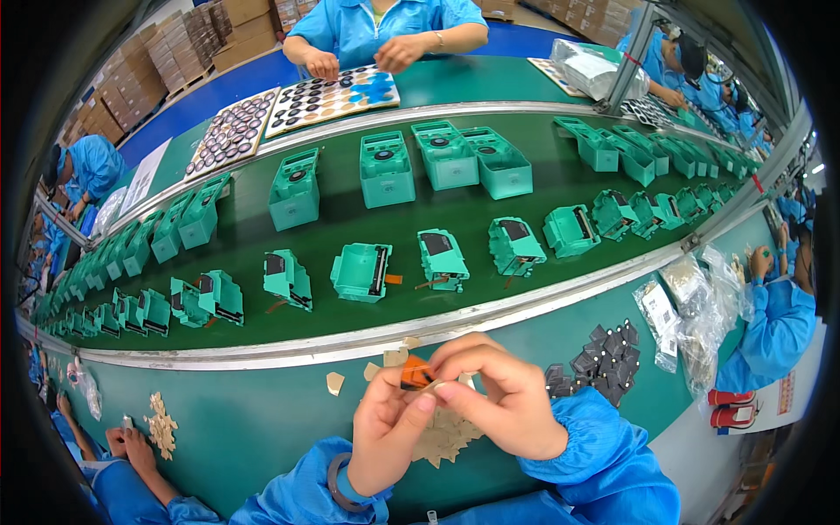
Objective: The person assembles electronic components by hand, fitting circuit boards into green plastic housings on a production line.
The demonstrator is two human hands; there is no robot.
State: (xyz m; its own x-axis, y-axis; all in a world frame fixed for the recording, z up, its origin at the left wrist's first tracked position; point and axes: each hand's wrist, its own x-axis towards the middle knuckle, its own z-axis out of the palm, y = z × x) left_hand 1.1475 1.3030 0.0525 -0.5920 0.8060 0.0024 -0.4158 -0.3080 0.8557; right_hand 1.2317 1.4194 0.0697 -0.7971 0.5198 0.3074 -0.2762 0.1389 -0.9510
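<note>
A small orange piece with a dark patch point(416, 374) is held up over the near green table. My left hand point(385, 429) grips its left side between thumb and fingers. My right hand point(499, 394) is closed in a pinch at its lower right edge; a small tan sliver shows at the fingertips, and what exactly they grip is too small to tell. Beneath my hands lies a heap of tan paper-like pieces point(446, 437), partly hidden, with a few loose ones point(335, 383) to the left. Right of my right hand is a pile of small black parts point(604, 359).
Beyond a metal rail point(262, 354), a dark green conveyor belt point(341, 232) carries green open housings point(361, 271) and larger green casings point(388, 171). Clear plastic bags point(700, 306) lie at right. Across the belt a person handles round parts on a board point(302, 109). Co-workers sit on both sides.
</note>
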